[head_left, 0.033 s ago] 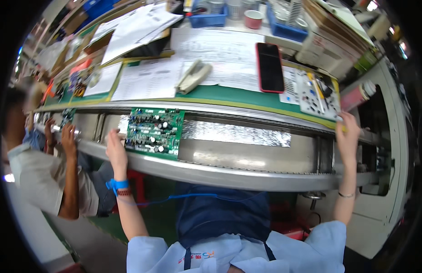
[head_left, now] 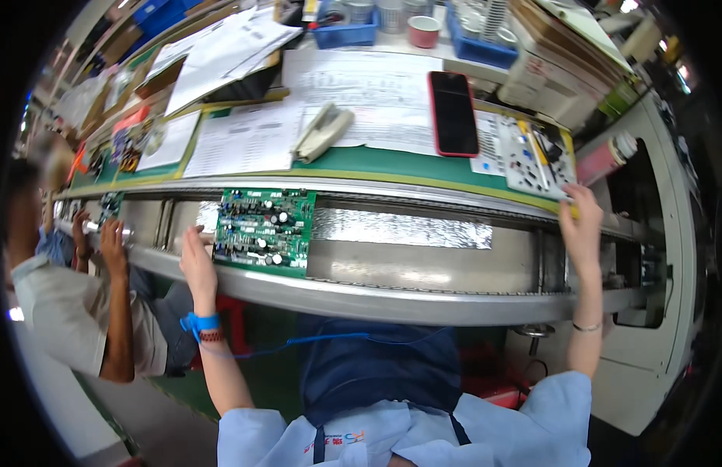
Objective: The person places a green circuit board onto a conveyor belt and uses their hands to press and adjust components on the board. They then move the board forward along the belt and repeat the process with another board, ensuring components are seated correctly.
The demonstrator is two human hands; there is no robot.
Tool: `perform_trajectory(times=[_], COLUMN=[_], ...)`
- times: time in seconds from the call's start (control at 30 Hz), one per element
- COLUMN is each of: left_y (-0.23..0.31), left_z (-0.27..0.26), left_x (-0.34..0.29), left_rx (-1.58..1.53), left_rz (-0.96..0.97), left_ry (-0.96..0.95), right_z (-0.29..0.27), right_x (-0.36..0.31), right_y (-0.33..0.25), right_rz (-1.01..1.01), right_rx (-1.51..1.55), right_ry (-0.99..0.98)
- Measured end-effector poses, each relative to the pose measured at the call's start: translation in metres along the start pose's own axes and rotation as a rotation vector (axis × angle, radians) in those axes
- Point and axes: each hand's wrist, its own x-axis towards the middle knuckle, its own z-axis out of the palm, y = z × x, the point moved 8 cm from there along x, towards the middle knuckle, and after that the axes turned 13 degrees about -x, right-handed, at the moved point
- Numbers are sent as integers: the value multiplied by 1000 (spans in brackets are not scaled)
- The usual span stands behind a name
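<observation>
A green circuit board point(head_left: 293, 241) crowded with small components lies across the rails of a conveyor. My left hand point(head_left: 197, 263) is upright beside its left edge, fingers stretched out, nothing visible in them. At the right, my right hand point(head_left: 582, 227) is at the lower right corner of a white sheet of small loose parts point(head_left: 528, 169). The thumb and fingertips of that hand are bent close together; whatever may be between them is too small to make out. A blue wrist strap point(head_left: 200, 321) with a cord circles my left wrist.
The conveyor's front rail point(head_left: 400, 300) runs between me and the board. Behind are papers point(head_left: 240, 140), a beige handheld tool point(head_left: 324, 132), a phone point(head_left: 454, 115) and blue bins point(head_left: 345, 33). A co-worker's hand point(head_left: 113, 241) is over the line at left. A grey machine point(head_left: 649, 335) stands at right.
My right hand has shifted slightly left along the edge of the parts sheet. My left hand is slightly lower beside the board. The whole view has moved slightly.
</observation>
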Motion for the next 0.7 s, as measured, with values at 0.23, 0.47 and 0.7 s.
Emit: perform_trajectory(times=[0.23, 0.47, 0.7], left_y=[85, 118, 130], left_z=[45, 73, 65], left_x=[-34, -69, -82], left_rx=[-151, -161, -185], left_rz=[60, 71, 172], left_ry=[-236, -460, -264], right_z=[41, 55, 50], right_x=[15, 24, 16], right_y=[-112, -156, -178], right_rz=[-234, -364, -284], right_rx=[198, 192, 545], right_ry=[-125, -126, -433])
